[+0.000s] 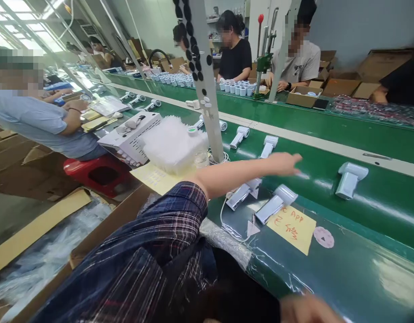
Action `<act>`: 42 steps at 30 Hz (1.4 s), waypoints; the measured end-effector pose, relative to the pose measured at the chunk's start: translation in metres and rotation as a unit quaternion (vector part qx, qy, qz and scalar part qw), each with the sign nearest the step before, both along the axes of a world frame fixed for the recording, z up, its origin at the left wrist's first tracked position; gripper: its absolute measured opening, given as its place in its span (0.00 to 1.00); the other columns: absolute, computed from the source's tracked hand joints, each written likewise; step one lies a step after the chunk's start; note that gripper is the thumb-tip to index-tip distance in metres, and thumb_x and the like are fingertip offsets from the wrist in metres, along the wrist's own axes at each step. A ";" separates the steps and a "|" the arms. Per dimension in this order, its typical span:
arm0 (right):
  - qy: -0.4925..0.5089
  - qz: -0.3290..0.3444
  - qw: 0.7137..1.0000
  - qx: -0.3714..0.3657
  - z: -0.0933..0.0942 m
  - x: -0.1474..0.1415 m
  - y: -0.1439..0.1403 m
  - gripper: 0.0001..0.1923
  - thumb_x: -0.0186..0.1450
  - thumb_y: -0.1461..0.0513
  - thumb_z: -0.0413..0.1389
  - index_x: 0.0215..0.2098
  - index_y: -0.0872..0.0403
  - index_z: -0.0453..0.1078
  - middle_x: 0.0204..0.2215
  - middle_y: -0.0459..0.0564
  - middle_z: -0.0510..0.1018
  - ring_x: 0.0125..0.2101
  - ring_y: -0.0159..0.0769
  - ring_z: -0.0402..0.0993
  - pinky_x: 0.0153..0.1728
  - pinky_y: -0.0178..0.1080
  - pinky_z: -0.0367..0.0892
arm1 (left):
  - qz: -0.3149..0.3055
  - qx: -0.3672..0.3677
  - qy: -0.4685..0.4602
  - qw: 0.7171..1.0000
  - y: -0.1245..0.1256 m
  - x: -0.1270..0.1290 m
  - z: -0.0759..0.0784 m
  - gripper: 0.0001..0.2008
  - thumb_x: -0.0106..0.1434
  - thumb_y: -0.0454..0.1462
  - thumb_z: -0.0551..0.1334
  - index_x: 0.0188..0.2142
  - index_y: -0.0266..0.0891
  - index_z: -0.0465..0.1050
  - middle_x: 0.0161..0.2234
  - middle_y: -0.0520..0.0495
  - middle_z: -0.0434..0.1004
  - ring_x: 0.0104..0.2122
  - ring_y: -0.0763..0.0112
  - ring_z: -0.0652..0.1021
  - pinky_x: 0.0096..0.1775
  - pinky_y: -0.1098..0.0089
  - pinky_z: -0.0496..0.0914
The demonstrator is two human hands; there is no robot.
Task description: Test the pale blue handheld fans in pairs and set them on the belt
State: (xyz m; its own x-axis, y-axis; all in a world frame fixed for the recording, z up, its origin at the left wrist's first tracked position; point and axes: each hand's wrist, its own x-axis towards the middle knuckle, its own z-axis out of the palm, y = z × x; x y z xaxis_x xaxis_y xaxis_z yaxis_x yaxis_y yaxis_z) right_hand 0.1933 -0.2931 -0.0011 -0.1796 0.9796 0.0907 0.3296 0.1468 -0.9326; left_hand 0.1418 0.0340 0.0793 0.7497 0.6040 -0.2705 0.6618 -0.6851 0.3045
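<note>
My left hand (pixel 284 164) reaches out over the green belt with its fingers apart, and nothing shows in it. Just behind it lies a white handheld device (pixel 269 144) with a round head and a straight handle, partly covered by the hand. Another such device (pixel 351 181) rests on the belt to the right. Below my forearm, a device with a grey handle panel (pixel 276 204) lies beside a partly hidden similar one (pixel 240 196). My right hand (pixel 308 309) is blurred and cut off at the bottom edge; its fingers cannot be made out.
A yellow note (pixel 299 231) and a pink round sticker (pixel 323 237) lie on the near work surface. A metal post (pixel 210 103) rises beside a stack of translucent plastic sleeves (pixel 171 143). An open carton (pixel 102 229) stands at left. Several co-workers sit along the line.
</note>
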 end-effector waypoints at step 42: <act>-0.009 -0.091 0.996 -0.022 -0.054 -0.012 0.079 0.07 0.76 0.67 0.58 0.40 0.53 0.75 0.42 0.49 0.84 0.34 0.32 0.81 0.38 0.36 0.78 | 0.138 -0.112 -0.090 0.980 -0.011 0.204 -0.039 0.25 0.74 0.47 0.70 0.66 0.39 0.73 0.67 0.38 0.74 0.64 0.51 0.78 0.64 0.44 0.78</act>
